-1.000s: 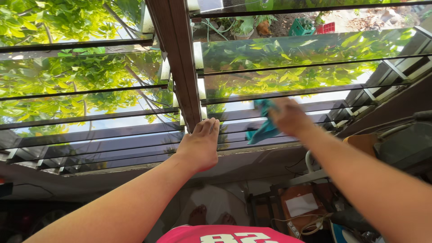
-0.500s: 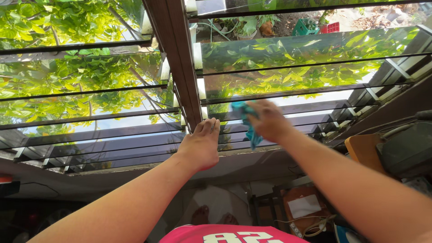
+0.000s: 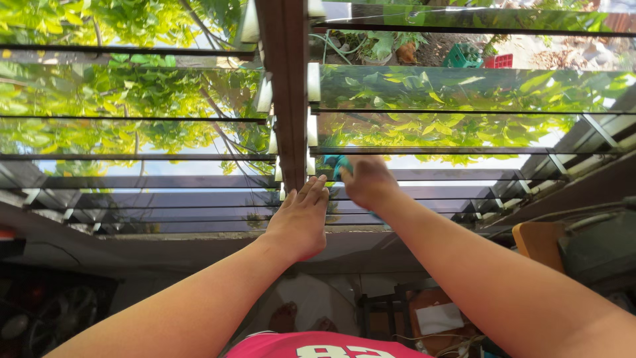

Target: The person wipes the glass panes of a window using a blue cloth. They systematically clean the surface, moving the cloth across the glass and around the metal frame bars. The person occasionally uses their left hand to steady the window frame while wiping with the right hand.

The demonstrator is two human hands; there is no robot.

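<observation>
Landmark: the brown centre post of the louvre window, running from top of view down to the sill.

Far left of the post, low: a dark fan in shadow under the sill.

Left of the post: a bank of glass slats, tilted open, green foliage seen through and mirrored in them. Lower slats darker, reflecting roof lines.

At the foot of the post: left hand, arm reaching up from lower left. Palm flat, fingers straight and close together, fingertips touching the base of the post where the lowest slats meet it. Nothing gripped in it.

Just right of the post: right hand, arm coming in from lower right. Fingers curled shut around a teal cloth; only a small bunched corner shows above the knuckles, the rest hidden by the hand. Cloth pressed against a lower glass slat of the right bank, close beside the post. The two hands sit near each other, not touching.

Right of the post, upper: more tilted slats, with a potted plant and a green crate on the ground outside.

Far right of the post, low: an orange-brown board. Below the hands, the red shirt and bare feet.
</observation>
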